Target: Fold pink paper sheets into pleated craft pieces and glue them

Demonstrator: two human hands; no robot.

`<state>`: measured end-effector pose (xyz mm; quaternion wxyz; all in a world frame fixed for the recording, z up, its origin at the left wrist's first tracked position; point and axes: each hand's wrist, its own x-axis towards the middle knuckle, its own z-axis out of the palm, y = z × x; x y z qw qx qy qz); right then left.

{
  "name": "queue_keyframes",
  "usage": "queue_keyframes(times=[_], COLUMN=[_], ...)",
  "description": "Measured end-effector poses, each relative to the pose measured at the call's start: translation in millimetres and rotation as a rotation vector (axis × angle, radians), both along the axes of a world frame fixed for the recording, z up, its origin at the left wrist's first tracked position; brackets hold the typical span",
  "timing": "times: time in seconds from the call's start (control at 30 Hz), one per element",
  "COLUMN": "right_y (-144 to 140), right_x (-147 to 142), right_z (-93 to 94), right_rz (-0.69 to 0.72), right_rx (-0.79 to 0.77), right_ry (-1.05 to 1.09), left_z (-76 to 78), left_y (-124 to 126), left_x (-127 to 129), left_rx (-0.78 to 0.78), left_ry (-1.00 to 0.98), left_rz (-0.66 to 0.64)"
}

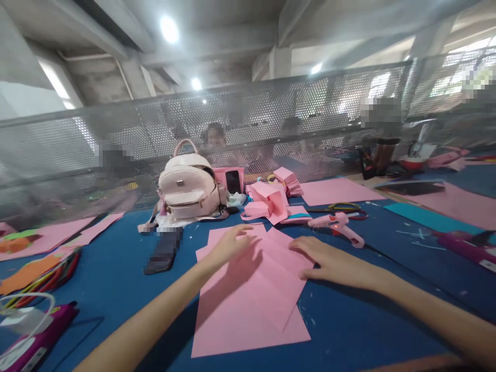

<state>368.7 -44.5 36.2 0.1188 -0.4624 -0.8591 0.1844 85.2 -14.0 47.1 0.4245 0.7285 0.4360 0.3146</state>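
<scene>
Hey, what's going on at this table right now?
A person has both hands flat on a pink paper sheet lying on the blue table. The left hand presses its upper part, the right hand its right edge, where a fold shows. Neither grips anything. Beyond lie a pink glue gun, folded pink paper pieces and a pale backpack.

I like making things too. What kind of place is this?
Probably a shared craft workshop. Both hands press pink paper on a blue table, a pink glue gun lies close by, and folded pink paper pieces pile up behind.
</scene>
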Motion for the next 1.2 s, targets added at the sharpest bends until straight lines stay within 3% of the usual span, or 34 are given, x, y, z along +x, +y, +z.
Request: queue_keyframes(times=[0.2,0.43,0.73,0.87,1.07,1.2], right_y=[-9.3,14.8,34.6,36.4,49.9,56.2], right_x=[-10.0,-24.4,-37.5,-40.5,-36.6,-31.6], right_z=[-1.7,4.4,-15.3,-24.6,-40.2,-38.5], right_rz=[0.042,0.170,0.174,0.090,-0.113,-0.176], right_rx=[-0.032,-0.069,-0.116,-0.091,-0.011,-0.051], right_ry=[-0.027,-0.108,-0.052,0.107,0.393,0.526], left_z=[-0.3,-12.9,-27.9,-29.7,-10.5,4.5], left_y=[15.9,12.2,18.0,16.6,14.3,13.7], left_x=[-22.1,-27.4,-28.4,-23.4,-27.3,-34.7], left_rx=[-0.448,-0.574,-0.431,-0.330,-0.196,-0.102], left_ry=[-0.198,-0.287,-0.097,-0.009,0.076,0.147], left_rz=[-0.031,-0.017,-0.092,-0.155,-0.176,-0.150])
